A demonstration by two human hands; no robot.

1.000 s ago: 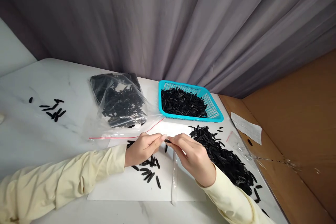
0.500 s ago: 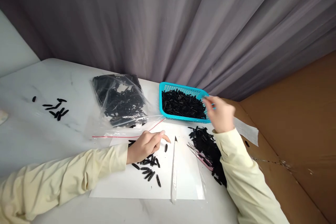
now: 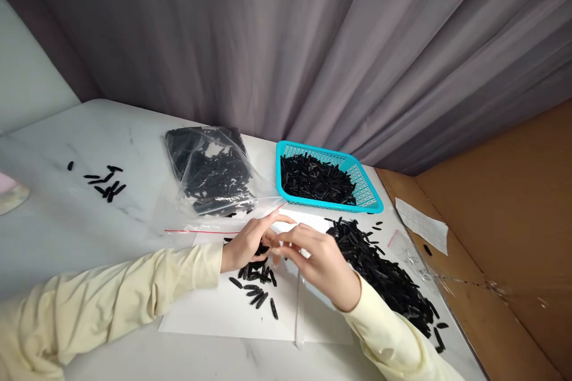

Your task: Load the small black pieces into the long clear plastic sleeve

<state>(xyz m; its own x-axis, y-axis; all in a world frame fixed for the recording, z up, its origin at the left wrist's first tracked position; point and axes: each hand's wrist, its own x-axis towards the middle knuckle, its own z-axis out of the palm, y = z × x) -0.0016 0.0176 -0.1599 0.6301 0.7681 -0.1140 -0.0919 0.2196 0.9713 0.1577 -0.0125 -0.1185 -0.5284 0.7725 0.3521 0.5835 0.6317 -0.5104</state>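
Observation:
My left hand (image 3: 250, 242) is over a white sheet (image 3: 196, 315), its index finger stretched out and the other fingers curled. My right hand (image 3: 315, 257) meets it, thumb and fingertips pinched together at the left fingers. Whatever the fingertips hold is hidden. Small, narrow black pieces (image 3: 255, 294) lie on the sheet below and beside my left hand. A slim white pen-like stick (image 3: 299, 321) rests on the sheet, its upper end covered by my right hand.
Behind my hands stands a blue basket (image 3: 378, 205) of black pieces. Left of it lies a clear zip bag (image 3: 218, 175) of them. A large black pile (image 3: 388, 280) spreads at right, near a paper strip (image 3: 422, 223). A few pieces (image 3: 109, 184) lie far left.
My right hand has come from the basket's right end down and left to my left hand. The pink-handled tool on the pile is now hidden. The view has shifted slightly.

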